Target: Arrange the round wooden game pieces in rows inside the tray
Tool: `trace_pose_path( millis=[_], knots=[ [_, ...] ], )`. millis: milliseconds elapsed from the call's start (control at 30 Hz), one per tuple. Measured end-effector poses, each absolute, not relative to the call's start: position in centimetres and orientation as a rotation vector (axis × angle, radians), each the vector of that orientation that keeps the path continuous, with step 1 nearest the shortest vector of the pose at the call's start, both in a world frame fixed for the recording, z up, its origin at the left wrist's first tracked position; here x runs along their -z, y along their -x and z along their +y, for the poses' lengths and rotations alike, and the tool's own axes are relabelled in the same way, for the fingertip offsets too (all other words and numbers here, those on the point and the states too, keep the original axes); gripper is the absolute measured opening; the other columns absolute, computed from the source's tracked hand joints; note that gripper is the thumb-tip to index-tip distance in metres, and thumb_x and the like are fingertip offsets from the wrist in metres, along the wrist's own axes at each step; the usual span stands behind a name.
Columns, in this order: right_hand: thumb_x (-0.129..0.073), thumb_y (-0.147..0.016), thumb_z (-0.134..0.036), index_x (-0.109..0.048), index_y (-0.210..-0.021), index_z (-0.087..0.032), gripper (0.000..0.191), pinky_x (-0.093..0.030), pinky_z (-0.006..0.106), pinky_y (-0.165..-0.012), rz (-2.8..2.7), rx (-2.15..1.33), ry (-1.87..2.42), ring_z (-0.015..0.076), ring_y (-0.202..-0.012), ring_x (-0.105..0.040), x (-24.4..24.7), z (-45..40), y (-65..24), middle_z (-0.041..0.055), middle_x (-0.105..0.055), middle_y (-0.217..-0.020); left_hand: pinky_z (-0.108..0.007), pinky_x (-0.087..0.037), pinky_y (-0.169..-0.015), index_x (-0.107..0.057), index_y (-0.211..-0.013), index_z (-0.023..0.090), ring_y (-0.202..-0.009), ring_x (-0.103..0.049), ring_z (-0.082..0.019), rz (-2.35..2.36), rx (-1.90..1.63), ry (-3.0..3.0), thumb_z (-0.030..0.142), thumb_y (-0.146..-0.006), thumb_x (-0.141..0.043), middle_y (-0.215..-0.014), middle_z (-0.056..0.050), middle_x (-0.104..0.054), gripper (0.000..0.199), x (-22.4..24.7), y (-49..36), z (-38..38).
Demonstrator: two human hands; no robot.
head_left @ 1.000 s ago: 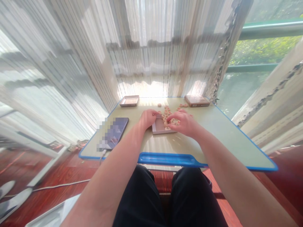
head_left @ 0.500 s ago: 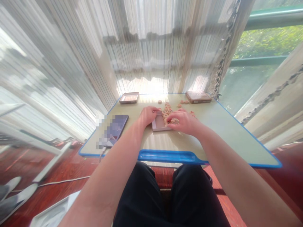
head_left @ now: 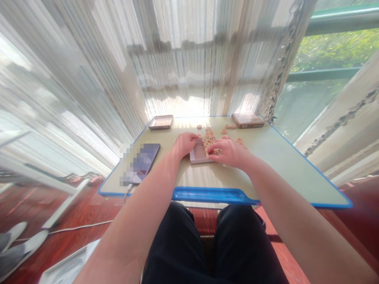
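Note:
A shallow light box (head_left: 202, 160) lies on the table in front of me, with round wooden Chinese chess pieces (head_left: 206, 144) in its right part and just behind it. My left hand (head_left: 186, 144) grips the box at its far left corner; its fingertips are partly hidden. Over the right side of the box, my right hand (head_left: 228, 152) is curled, thumb and forefinger closed on a chess piece (head_left: 209, 154) among the others. More pieces lie beneath and beside that hand, partly covered by it.
Loose pieces (head_left: 224, 131) lie behind and right of the box. At the far left stands an open tray (head_left: 160, 122), at the far right a closed box (head_left: 248, 120). A phone (head_left: 145, 161) with a cable lies left. A blue trough (head_left: 209, 195) lines the table's near edge.
Almost nothing differs. My right fingers have shifted very slightly over the pieces at the box, and the view has moved a little; my left hand stays at the box corner.

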State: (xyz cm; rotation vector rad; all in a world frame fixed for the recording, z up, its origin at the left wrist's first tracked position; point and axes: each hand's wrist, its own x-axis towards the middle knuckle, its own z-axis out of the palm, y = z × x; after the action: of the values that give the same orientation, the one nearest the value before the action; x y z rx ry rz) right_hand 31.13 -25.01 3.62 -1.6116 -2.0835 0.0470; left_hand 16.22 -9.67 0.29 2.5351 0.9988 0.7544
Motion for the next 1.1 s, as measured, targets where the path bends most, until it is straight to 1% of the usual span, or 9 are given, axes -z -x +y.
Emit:
trace_pose_path(
  millis=[233,433,633,733,767,867,933,1000,1100],
  knots=[
    [-0.067,-0.078,-0.023,-0.075,-0.078,-0.022,0.008,-0.038,0.035,-0.091,-2.075,-0.067,1.610,0.0185,-0.082,-0.064,-3.5,-25.0,-31.3,0.0012,-0.075,-0.089,-0.026,-0.049,-0.095,-0.075,-0.103,0.020,-0.103,-0.066,-0.019,0.989,-0.769,-2.553,0.012,-0.078,-0.048,-0.108,-0.001,-0.074,0.037,-0.3,-16.2,-9.6],
    [-0.067,-0.078,-0.025,-0.075,-0.079,-0.021,0.009,-0.035,0.038,-0.095,-2.081,-0.082,1.646,0.0193,-0.084,-0.065,-3.4,-24.9,-31.3,0.0023,-0.073,-0.091,-0.025,-0.049,-0.095,-0.075,-0.103,0.019,-0.103,-0.066,-0.019,0.974,-0.775,-2.557,0.013,-0.079,-0.048,-0.108,-0.002,-0.074,0.037,-0.5,-16.2,-9.9],
    [-0.067,-0.078,-0.027,-0.075,-0.082,-0.021,0.011,-0.036,0.038,-0.095,-2.064,-0.086,1.648,0.0207,-0.087,-0.064,-3.7,-25.1,-31.3,0.0043,-0.073,-0.093,-0.024,-0.049,-0.094,-0.075,-0.103,0.020,-0.103,-0.066,-0.018,1.002,-0.747,-2.592,0.013,-0.080,-0.048,-0.108,-0.001,-0.073,0.036,-0.7,-16.2,-10.1],
    [-0.064,-0.080,-0.029,-0.075,-0.079,-0.020,0.015,-0.039,0.035,-0.090,-2.036,-0.081,1.639,0.0201,-0.085,-0.064,-3.8,-25.2,-31.4,0.0048,-0.073,-0.091,-0.024,-0.049,-0.093,-0.075,-0.103,0.021,-0.100,-0.066,-0.019,1.003,-0.738,-2.615,0.016,-0.082,-0.050,-0.106,-0.002,-0.074,0.033,-0.9,-16.2,-10.3],
    [-0.062,-0.081,-0.030,-0.076,-0.081,-0.020,0.017,-0.041,0.033,-0.086,-2.005,-0.069,1.644,0.0198,-0.084,-0.064,-3.9,-25.2,-31.4,0.0046,-0.073,-0.088,-0.025,-0.049,-0.092,-0.075,-0.103,0.021,-0.098,-0.066,-0.019,0.997,-0.735,-2.629,0.017,-0.082,-0.050,-0.105,-0.003,-0.073,0.032,-1.0,-16.2,-10.4],
    [-0.059,-0.082,-0.033,-0.073,-0.102,-0.020,0.028,-0.043,0.029,-0.073,-1.832,0.003,1.722,0.0194,-0.079,-0.062,-3.9,-25.1,-31.9,0.0038,-0.073,-0.083,-0.025,-0.050,-0.090,-0.075,-0.103,0.021,-0.094,-0.066,-0.018,0.989,-0.732,-2.659,0.020,-0.083,-0.052,-0.103,-0.004,-0.072,0.030,-1.3,-16.2,-10.8],
    [-0.058,-0.082,-0.034,-0.069,-0.112,-0.020,0.035,-0.042,0.028,-0.068,-1.711,0.033,1.797,0.0189,-0.076,-0.062,-3.8,-24.9,-32.4,0.0035,-0.072,-0.082,-0.025,-0.051,-0.089,-0.075,-0.101,0.022,-0.092,-0.066,-0.018,0.974,-0.749,-2.653,0.022,-0.082,-0.054,-0.102,-0.004,-0.072,0.028,-1.5,-16.2,-11.1],
    [-0.057,-0.083,-0.034,-0.069,-0.113,-0.019,0.035,-0.042,0.028,-0.067,-1.626,0.042,1.864,0.0185,-0.074,-0.062,-3.6,-24.7,-32.8,0.0040,-0.072,-0.082,-0.026,-0.051,-0.088,-0.076,-0.097,0.023,-0.091,-0.066,-0.018,0.939,-0.762,-2.647,0.024,-0.081,-0.057,-0.101,-0.003,-0.071,0.025,-1.6,-16.2,-11.3],
    [-0.056,-0.085,-0.036,-0.070,-0.108,-0.017,0.034,-0.042,0.028,-0.068,-1.579,0.027,1.944,0.0188,-0.076,-0.063,-3.3,-24.4,-33.1,0.0051,-0.072,-0.084,-0.027,-0.052,-0.089,-0.077,-0.090,0.023,-0.090,-0.066,-0.018,0.873,-0.739,-2.665,0.024,-0.080,-0.059,-0.100,-0.003,-0.071,0.020,-1.5,-16.2,-11.4]
  ],
)
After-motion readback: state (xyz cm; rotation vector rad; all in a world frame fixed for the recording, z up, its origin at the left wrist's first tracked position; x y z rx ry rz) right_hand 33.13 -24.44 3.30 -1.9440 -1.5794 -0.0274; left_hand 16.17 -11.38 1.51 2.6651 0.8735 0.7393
